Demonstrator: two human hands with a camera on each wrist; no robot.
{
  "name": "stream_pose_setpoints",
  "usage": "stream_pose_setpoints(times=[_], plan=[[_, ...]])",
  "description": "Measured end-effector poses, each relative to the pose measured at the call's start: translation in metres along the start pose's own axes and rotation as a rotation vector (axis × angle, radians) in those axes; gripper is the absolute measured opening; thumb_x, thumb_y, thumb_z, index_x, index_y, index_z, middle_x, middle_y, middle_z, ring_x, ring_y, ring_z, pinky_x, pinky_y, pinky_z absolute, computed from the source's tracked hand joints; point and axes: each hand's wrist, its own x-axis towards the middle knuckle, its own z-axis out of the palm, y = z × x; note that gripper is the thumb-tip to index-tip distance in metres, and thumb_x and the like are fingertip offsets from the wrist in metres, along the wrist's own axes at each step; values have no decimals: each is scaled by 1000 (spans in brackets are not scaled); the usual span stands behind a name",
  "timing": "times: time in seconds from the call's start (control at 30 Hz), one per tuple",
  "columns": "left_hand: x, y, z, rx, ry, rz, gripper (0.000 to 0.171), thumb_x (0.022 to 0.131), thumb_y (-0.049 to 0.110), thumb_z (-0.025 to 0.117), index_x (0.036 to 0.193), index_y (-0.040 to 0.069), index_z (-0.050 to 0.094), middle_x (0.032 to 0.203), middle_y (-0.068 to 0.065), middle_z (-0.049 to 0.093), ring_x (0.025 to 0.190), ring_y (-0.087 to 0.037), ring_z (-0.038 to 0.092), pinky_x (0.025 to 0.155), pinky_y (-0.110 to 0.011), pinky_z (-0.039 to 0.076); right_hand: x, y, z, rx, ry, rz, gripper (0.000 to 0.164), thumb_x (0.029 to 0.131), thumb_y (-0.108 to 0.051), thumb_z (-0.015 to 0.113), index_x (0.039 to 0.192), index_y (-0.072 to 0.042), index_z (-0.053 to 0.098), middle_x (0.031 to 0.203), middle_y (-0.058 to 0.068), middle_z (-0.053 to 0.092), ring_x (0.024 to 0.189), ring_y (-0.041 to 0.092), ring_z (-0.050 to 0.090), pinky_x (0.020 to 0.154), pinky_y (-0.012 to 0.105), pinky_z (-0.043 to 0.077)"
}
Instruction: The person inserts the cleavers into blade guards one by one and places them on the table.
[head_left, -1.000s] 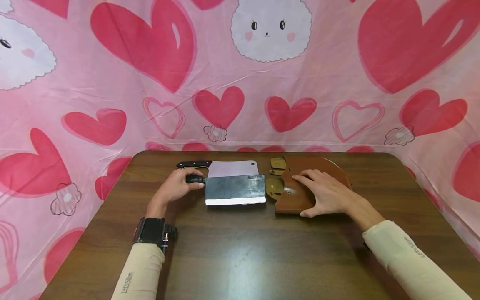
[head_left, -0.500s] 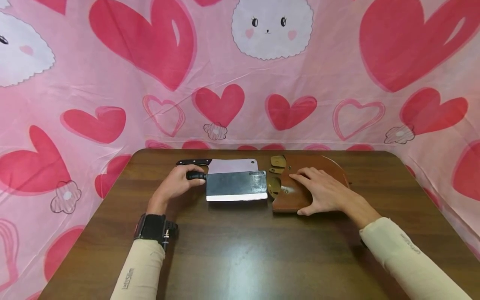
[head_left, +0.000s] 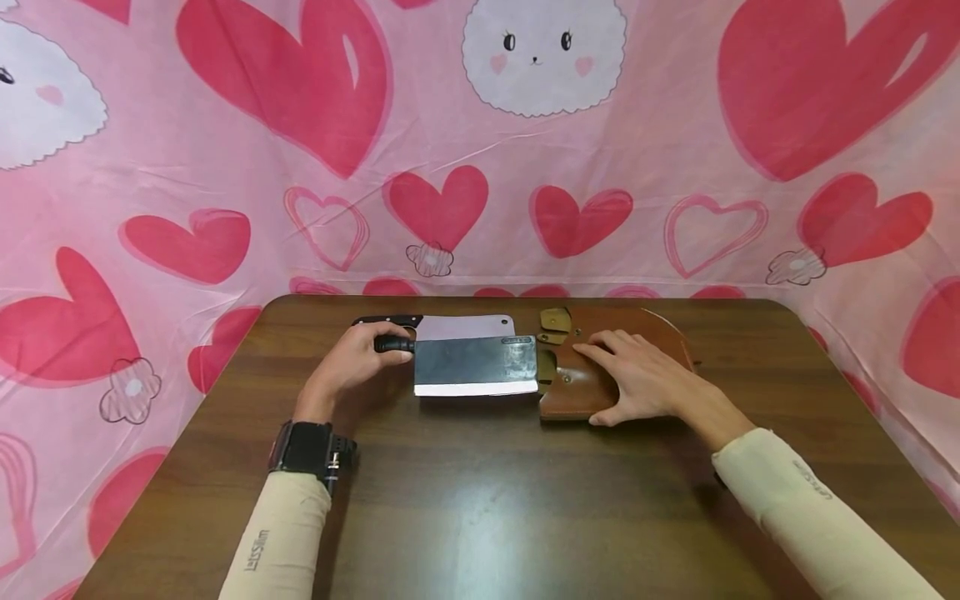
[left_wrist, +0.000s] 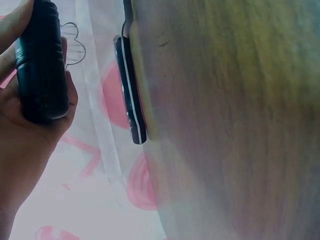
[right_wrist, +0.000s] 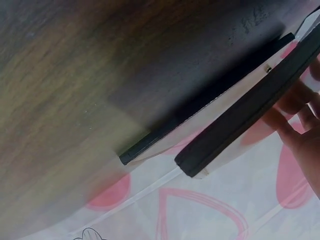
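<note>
My left hand (head_left: 354,358) grips the black handle (left_wrist: 42,65) of a dark-bladed cleaver (head_left: 472,362), its bright edge toward me. With fingers and thumb spread across it, my right hand (head_left: 645,383) holds a brown leather knife sheath (head_left: 579,398). In the right wrist view this sheath is raised off the table, fingers behind its dark edge. The blade's square end meets the sheath's strap-end opening. A second brown sheath (head_left: 603,321) lies on the table behind and partly under the held one. Behind the dark blade lies another cleaver (head_left: 465,326), partly covered in the head view.
The brown wooden table (head_left: 480,517) has its rounded back edge just behind the cleavers and sheaths. A pink cloth (head_left: 480,142) with red hearts hangs behind and beside it. The lying cleaver's black handle (left_wrist: 131,95) points left.
My right hand has drawn the held sheath left and my left hand has eased the cleaver slightly right, bringing blade end and sheath together. The lying cleaver and second sheath stay put.
</note>
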Motion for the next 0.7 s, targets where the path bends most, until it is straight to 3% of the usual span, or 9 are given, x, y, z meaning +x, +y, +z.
stream_pose_setpoints(times=[0.27,0.7], plan=[[4,0,3,63,10,31,29,90,18,78,118,10,73,120,-14,65,111,-33,56,99,-51,45,1,1,-2,41,28,-17,105,66,-66,84,148,-11,50,137,13,50,123,31,48,101,54,41],[7,1,4,85,3,76,33,90,18,78,120,5,72,116,-16,66,104,-31,57,93,-46,46,0,0,-5,103,27,28,105,68,-68,81,150,-12,47,139,10,48,125,28,46,104,53,38]])
